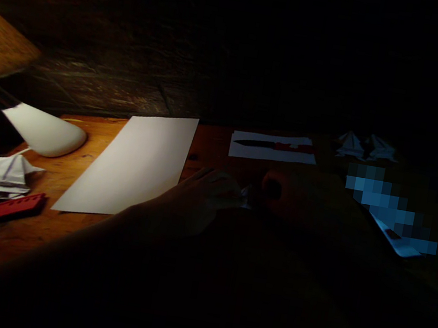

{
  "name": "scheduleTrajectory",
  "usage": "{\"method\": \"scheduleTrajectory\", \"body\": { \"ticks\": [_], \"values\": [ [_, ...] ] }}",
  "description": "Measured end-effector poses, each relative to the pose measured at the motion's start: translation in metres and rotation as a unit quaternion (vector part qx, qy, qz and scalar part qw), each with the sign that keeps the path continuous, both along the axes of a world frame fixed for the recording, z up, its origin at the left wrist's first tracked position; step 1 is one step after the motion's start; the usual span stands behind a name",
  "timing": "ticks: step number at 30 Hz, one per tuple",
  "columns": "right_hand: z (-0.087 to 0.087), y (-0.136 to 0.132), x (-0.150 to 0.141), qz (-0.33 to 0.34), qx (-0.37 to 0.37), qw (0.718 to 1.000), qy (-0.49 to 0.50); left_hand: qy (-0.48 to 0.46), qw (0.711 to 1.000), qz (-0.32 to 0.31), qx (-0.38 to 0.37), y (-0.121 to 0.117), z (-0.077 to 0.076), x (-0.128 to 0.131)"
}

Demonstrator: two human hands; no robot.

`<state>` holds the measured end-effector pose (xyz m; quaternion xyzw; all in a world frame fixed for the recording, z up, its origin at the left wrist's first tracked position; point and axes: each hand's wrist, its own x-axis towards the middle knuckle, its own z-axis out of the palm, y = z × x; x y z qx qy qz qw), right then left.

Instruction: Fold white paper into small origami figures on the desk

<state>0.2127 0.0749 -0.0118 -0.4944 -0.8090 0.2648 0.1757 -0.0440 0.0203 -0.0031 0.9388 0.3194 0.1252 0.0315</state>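
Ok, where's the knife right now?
In the head view, the knife lies just right of centre on the small white paper, to the right of the large white sheet.

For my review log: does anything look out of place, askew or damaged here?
The left hand and right hand are in shadow, odd with the large sheet beside them brightly lit. Behind them, a knife lies bare-bladed on paper. No spill shows; darkness hides much.

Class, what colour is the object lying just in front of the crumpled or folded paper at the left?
Red; the object shows best in the head view.
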Motion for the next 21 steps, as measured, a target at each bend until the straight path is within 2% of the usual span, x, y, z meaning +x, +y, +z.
{"method": "scheduleTrajectory", "body": {
  "ticks": [4, 12, 16, 21],
  "values": [
    [-0.001, 0.003, 0.002, 0.032, -0.001, 0.999, 0.021, -0.011, 1.000, 0.003, -0.003, 0.001, 0.001, 0.001],
    [-0.004, 0.006, 0.009, 0.132, 0.071, 0.986, 0.071, -0.010, 1.000, 0.003, -0.017, -0.003, -0.001, 0.002],
    [-0.004, 0.006, 0.011, 0.132, 0.086, 0.986, 0.050, -0.016, 0.999, 0.004, -0.043, -0.002, -0.002, -0.001],
    [-0.006, 0.008, 0.013, 0.146, 0.084, 0.985, 0.047, -0.024, 0.999, -0.002, -0.038, -0.001, -0.003, -0.002]
  ]
}}
